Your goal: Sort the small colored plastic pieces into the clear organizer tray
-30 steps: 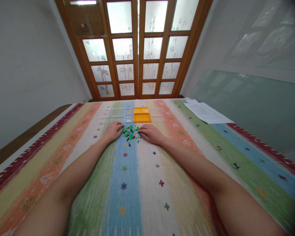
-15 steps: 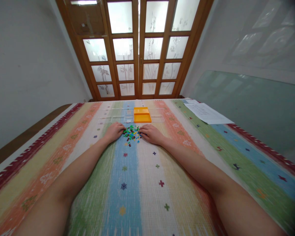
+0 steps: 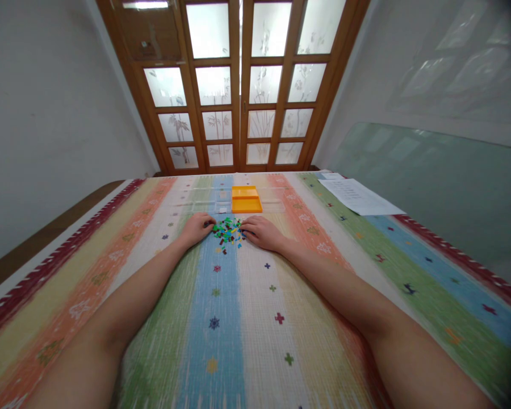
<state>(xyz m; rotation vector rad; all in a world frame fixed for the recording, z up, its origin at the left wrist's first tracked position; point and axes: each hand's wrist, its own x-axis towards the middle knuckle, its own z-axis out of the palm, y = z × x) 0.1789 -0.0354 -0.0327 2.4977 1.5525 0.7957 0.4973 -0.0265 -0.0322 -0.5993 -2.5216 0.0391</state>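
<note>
A heap of tiny building bricks, mostly green with brown, blue and yellow ones, lies on the striped tablecloth. At its left edge, my left hand has its fingers curled and the tips pinched together; whatever sits between them is too small to make out. My right hand rests on the cloth at the heap's right edge. Its fingers reach toward the bricks, slightly apart, with no piece visibly held. Just beyond the heap stands an orange box with its lid up.
Clear plastic compartment trays flank the orange box; the left tray has dividers, and the right tray is hard to see. Printed sheets lie at the far right of the table. Wooden glass-paned doors stand behind the table.
The fingertips of my left hand have drawn slightly back to the left from the heap. My right hand has stayed in place.
</note>
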